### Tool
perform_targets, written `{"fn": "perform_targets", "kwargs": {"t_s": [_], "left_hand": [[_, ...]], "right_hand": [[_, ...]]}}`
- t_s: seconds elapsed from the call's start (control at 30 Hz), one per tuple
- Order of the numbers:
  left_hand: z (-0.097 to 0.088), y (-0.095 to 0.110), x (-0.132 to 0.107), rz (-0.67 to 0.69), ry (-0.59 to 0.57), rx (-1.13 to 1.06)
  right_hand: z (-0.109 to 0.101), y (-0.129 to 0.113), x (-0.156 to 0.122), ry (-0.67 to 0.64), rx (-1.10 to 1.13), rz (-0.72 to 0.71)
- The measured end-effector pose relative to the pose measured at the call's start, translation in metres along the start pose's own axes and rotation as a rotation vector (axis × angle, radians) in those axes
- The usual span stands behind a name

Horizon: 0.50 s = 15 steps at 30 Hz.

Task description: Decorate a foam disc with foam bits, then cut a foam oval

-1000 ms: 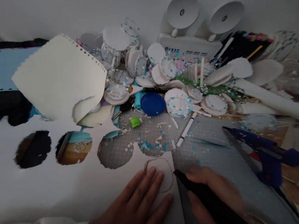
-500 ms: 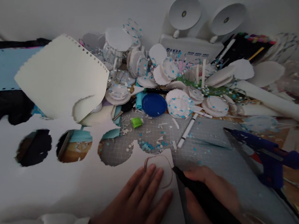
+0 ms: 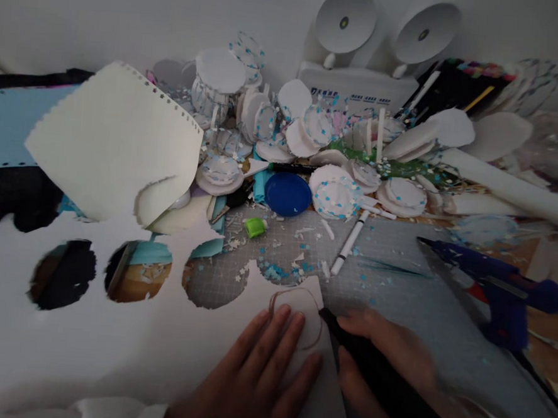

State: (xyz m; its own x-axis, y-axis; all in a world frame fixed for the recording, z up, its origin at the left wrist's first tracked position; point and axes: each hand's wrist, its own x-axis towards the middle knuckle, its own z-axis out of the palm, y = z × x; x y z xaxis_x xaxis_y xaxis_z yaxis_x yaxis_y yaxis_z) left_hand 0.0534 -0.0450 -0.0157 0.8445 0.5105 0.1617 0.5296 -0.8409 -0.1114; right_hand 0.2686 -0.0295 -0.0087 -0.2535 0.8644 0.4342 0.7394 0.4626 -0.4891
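A white foam-like board (image 3: 124, 344) spans the front left, with several rough round holes through it. Near its right edge, a circle outline (image 3: 312, 297) is drawn in brownish line. My left hand (image 3: 259, 372) lies flat on the board, fingers spread, two fingertips inside the outline. My right hand (image 3: 393, 355) grips a long black pen-like tool (image 3: 382, 373), thick at the rear and narrowing to the front. Its tip touches or nearly touches the board's right edge beside the circle; the exact kind of tool is unclear.
Behind the board lies a grey cutting mat (image 3: 381, 240) with blue and white scraps, a white pen (image 3: 350, 245), a green sharpener-like piece (image 3: 255, 227) and a blue lid (image 3: 288, 194). A blue glue gun (image 3: 505, 292) sits right. White discs (image 3: 295, 99) pile up before a twin-lamp unit (image 3: 357, 87).
My right hand and the black tool have shifted slightly left, the tip a little higher along the board's edge. The left hand stays almost still.
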Motion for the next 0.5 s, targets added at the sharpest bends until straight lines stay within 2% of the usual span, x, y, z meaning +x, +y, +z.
{"fn": "perform_targets", "kwargs": {"t_s": [0.17,0.27,0.5], "left_hand": [[-0.001,0.000,0.000,0.002,0.000,-0.011],[0.001,0.000,0.000,0.006,-0.002,-0.014],[0.001,0.000,-0.001,0.002,-0.003,0.000]], "right_hand": [[-0.004,0.012,-0.017,-0.059,-0.085,0.000],[0.000,0.016,-0.025,-0.035,-0.131,-0.006],[0.003,0.015,-0.023,-0.019,-0.114,-0.063]]}}
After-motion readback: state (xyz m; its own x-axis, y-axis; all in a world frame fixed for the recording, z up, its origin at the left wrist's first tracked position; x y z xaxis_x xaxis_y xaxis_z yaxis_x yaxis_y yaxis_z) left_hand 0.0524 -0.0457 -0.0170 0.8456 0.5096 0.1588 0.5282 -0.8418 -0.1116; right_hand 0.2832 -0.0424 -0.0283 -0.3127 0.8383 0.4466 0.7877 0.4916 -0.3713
